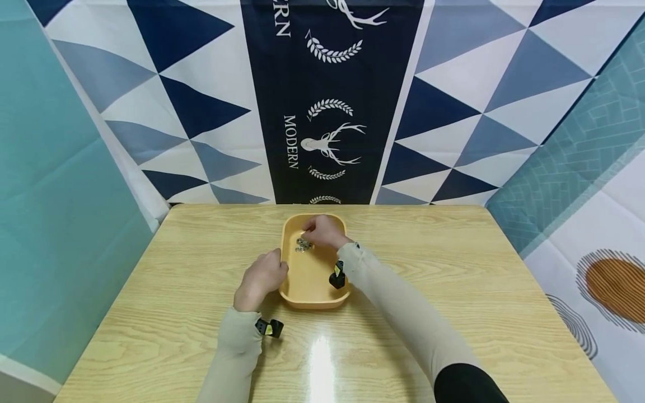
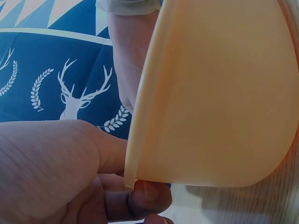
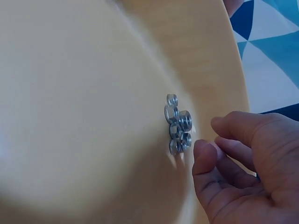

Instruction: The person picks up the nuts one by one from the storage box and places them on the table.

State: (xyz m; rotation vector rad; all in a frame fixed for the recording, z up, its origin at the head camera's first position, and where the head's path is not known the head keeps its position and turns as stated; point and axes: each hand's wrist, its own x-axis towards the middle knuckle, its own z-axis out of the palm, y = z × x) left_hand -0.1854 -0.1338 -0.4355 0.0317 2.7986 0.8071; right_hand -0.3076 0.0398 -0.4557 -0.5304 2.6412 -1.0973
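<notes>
A yellow plastic tray (image 1: 312, 277) with raised walls rests on the wooden table. My left hand (image 1: 262, 274) grips its left rim; in the left wrist view the thumb lies inside the edge and curled fingers (image 2: 152, 196) press the outer wall (image 2: 219, 93). Several shiny metal nuts (image 3: 176, 123) sit clustered on the tray's floor near its far left part. Just beside them hovers my right hand (image 1: 326, 232), inside the tray. Its fingers (image 3: 208, 158) are loosely bent, with a gap between the tips, and nothing shows between them.
The wooden table (image 1: 433, 263) extends around the tray on all sides. Behind it hangs a patterned cloth (image 1: 201, 101) with triangles and deer heads. A teal panel (image 1: 65, 184) borders the left side. Each wrist carries a small black camera (image 1: 269, 328).
</notes>
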